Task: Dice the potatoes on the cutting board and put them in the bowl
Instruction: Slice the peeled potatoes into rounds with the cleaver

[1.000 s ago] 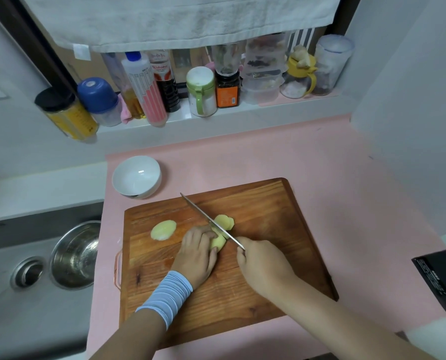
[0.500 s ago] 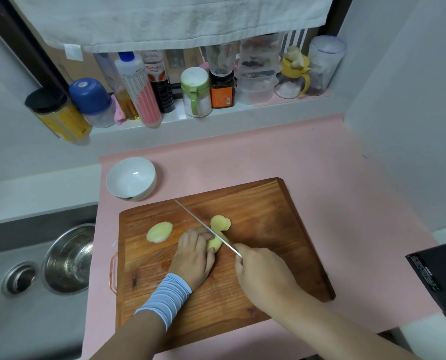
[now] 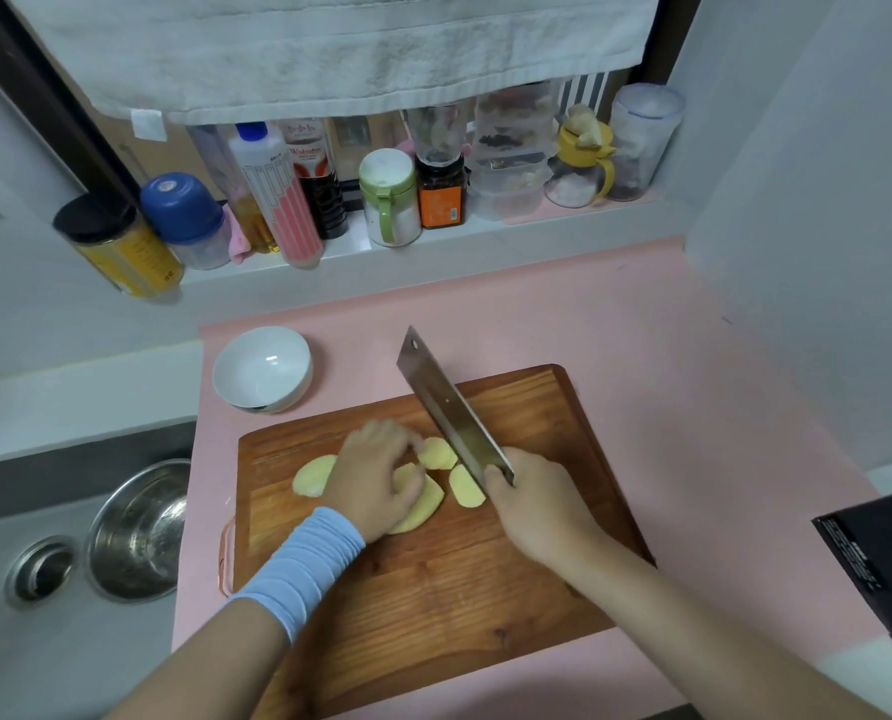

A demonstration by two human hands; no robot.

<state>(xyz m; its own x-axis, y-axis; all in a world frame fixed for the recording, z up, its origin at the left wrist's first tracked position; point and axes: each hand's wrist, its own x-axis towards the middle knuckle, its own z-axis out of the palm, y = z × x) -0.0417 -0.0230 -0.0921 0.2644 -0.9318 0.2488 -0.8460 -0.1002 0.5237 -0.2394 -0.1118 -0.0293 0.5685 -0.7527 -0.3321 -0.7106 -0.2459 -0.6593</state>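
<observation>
I find potato slices (image 3: 436, 453) mid-frame, none diced; bowl (image 3: 262, 368) upper left is empty. Right grip (image 3: 534, 504) holds knife (image 3: 449, 407); left grip (image 3: 376, 475) blurred, I cannot tell.

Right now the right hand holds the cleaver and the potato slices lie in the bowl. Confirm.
No: the head view shows the potato slices on the cutting board, not in the bowl. The right hand does hold the cleaver.
</observation>
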